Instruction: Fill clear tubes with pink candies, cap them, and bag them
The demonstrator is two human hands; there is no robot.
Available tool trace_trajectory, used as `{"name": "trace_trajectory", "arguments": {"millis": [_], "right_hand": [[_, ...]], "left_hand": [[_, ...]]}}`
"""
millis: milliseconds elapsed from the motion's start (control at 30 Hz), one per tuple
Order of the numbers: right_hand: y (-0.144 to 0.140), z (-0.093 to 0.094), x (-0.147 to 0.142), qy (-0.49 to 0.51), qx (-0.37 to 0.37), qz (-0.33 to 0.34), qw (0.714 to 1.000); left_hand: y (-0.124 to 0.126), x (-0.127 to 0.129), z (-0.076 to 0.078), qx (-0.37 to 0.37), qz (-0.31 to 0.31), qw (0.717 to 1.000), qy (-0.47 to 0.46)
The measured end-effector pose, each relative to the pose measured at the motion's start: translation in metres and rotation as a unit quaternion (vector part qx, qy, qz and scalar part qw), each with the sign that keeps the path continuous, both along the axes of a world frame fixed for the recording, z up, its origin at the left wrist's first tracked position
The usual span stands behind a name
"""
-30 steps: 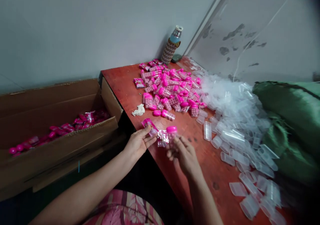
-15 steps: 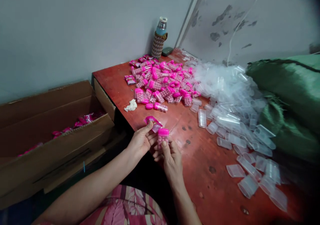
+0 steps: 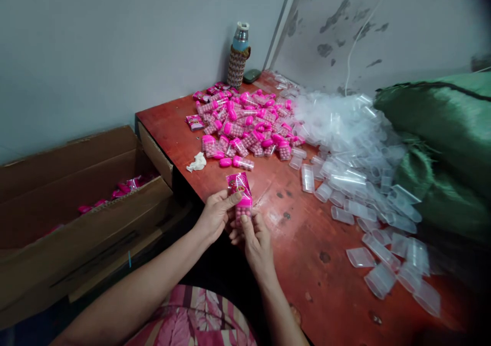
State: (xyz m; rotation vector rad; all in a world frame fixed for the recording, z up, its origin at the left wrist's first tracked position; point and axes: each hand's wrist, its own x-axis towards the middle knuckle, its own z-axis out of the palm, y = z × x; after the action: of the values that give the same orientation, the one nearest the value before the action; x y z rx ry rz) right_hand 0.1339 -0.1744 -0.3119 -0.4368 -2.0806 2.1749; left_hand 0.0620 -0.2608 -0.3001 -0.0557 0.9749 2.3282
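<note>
My right hand is closed around the lower part of a small clear candy bottle with a pink cap and pink balls inside. Between the thumb and fingers of my left hand is a glossy pink printed wrapper sleeve. The sleeve stands upright at the cap end of the bottle; whether it lies around the cap or only against it, I cannot tell. Beyond my hands lies a heap of filled pink-capped bottles, with one bottle and a loose pink cap at its near edge.
Empty clear containers are piled on the red table to the right, beside a green sack. A flask in a knitted cover stands at the back. On the left, a cardboard box holds pink packets. Crumpled white paper lies near the table edge.
The wrapper sleeve, earlier held apart to the left of the bottle, has turned upright and come against its cap. My hands have drawn closer together.
</note>
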Motion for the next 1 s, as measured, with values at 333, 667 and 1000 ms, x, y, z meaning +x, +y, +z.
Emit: {"name": "trace_trajectory", "arguments": {"millis": [333, 667, 1000], "right_hand": [[0.000, 0.001, -0.001, 0.004, -0.078, 0.025, 0.997], [0.002, 0.003, -0.002, 0.031, -0.045, -0.005, 0.998], [0.004, 0.002, 0.000, 0.030, -0.140, -0.029, 0.989]], "left_hand": [[-0.004, -0.005, -0.004, -0.050, -0.067, 0.996, 0.020], [-0.003, 0.002, -0.004, -0.079, -0.088, 0.992, 0.052], [-0.010, 0.010, 0.000, -0.030, -0.066, 0.997, -0.001]]}}
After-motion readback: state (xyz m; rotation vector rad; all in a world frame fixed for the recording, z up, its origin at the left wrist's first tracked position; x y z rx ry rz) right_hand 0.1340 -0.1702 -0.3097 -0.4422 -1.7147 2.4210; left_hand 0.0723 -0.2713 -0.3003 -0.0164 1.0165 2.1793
